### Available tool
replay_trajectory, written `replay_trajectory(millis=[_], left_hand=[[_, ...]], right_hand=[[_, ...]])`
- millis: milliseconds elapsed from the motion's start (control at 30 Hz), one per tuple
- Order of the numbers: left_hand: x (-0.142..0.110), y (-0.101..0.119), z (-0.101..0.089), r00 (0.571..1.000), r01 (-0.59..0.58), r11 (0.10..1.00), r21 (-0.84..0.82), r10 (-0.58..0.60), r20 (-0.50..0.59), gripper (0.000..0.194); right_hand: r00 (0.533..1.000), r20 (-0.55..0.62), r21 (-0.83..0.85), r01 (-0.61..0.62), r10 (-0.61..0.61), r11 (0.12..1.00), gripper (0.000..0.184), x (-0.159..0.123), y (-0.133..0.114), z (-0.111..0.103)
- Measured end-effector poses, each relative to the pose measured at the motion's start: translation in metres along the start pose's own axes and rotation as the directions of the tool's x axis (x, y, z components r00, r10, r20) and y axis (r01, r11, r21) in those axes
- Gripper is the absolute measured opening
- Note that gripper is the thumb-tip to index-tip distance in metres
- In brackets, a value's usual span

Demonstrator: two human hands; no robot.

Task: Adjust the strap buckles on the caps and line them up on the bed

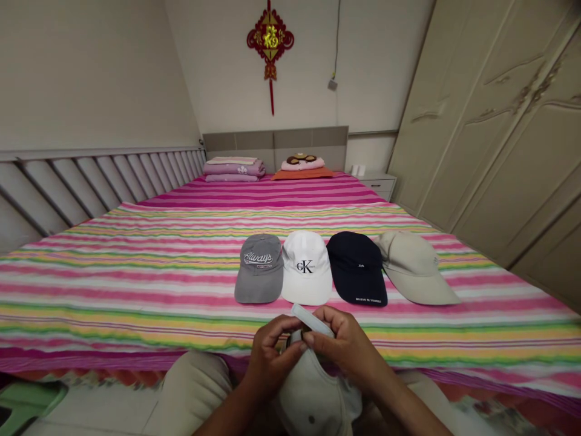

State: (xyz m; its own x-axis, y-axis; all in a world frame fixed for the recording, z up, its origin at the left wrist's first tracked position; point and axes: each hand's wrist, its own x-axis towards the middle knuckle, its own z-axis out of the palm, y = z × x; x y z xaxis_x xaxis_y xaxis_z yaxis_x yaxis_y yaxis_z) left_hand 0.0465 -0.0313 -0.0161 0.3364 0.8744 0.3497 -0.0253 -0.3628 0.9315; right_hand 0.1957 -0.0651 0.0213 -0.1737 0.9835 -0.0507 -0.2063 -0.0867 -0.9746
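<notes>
Over my lap, at the bed's near edge, I hold a pale grey-beige baseball cap (313, 387) with its back strap (313, 320) upward. My left hand (275, 351) is closed on the left side of the strap, by what looks like the buckle. My right hand (347, 342) pinches the strap from the other side, its loose end sticking up to the left. Just beyond lie a grey cap (261, 278), a white cap (307, 281), a black cap (361, 275) and a beige cap (417, 269), side by side, brims toward me.
The caps lie on a striped bedspread (158, 272). Folded bedding (233, 169) and a pillow stack (302, 166) sit by the headboard (308, 142). A metal railing (100, 188) runs along the left, a wardrobe (490, 133) along the right. A green stool (31, 399) stands at lower left.
</notes>
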Motion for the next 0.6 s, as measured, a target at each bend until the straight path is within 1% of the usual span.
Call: replay_trajectory(millis=[67, 133, 200, 267, 300, 367, 433, 533, 600], left_hand=[[-0.002, -0.002, 0.001, 0.998, -0.025, 0.999, 0.035, 0.027, -0.058, 0.016], [-0.004, -0.003, 0.002, 0.994, -0.017, 0.999, 0.038, 0.021, -0.111, 0.015], [-0.005, -0.004, 0.004, 0.988, 0.04, 0.999, -0.009, -0.041, -0.146, 0.015], [-0.004, -0.003, 0.006, 0.976, 0.146, 0.978, -0.15, -0.167, -0.138, 0.016], [-0.004, -0.002, 0.007, 0.966, 0.2, 0.949, -0.243, -0.232, -0.113, 0.016], [-0.002, 0.001, 0.008, 0.942, 0.276, 0.862, -0.425, -0.33, -0.056, 0.018], [0.0, 0.004, 0.009, 0.921, 0.309, 0.77, -0.558, -0.39, -0.028, 0.022], [0.002, 0.006, 0.01, 0.886, 0.332, 0.657, -0.677, -0.464, -0.016, 0.028], [0.002, 0.007, 0.01, 0.873, 0.333, 0.605, -0.723, -0.487, -0.006, 0.03]], right_hand=[[1.0, 0.003, 0.003, 0.006, -0.006, 1.0, 0.035, 0.0, 0.001, 0.001], [1.0, -0.003, 0.008, 0.023, -0.023, 1.0, 0.035, 0.001, 0.004, 0.003], [0.999, -0.015, 0.039, 0.041, -0.04, 0.998, 0.035, 0.002, 0.008, 0.003], [0.997, -0.066, 0.067, 0.051, -0.046, 0.996, 0.036, 0.002, 0.011, 0.003], [0.994, -0.1, 0.068, 0.051, -0.044, 0.996, 0.036, 0.002, 0.012, 0.002], [0.99, -0.14, 0.052, 0.028, -0.021, 0.998, 0.037, 0.002, 0.011, -0.001], [0.99, -0.139, 0.051, -0.004, 0.011, 0.999, 0.036, -0.001, 0.008, -0.003], [0.989, -0.14, 0.052, -0.039, 0.046, 0.998, 0.035, -0.004, 0.001, -0.006], [0.988, -0.141, 0.036, -0.061, 0.066, 0.997, 0.035, -0.005, -0.002, -0.006]])
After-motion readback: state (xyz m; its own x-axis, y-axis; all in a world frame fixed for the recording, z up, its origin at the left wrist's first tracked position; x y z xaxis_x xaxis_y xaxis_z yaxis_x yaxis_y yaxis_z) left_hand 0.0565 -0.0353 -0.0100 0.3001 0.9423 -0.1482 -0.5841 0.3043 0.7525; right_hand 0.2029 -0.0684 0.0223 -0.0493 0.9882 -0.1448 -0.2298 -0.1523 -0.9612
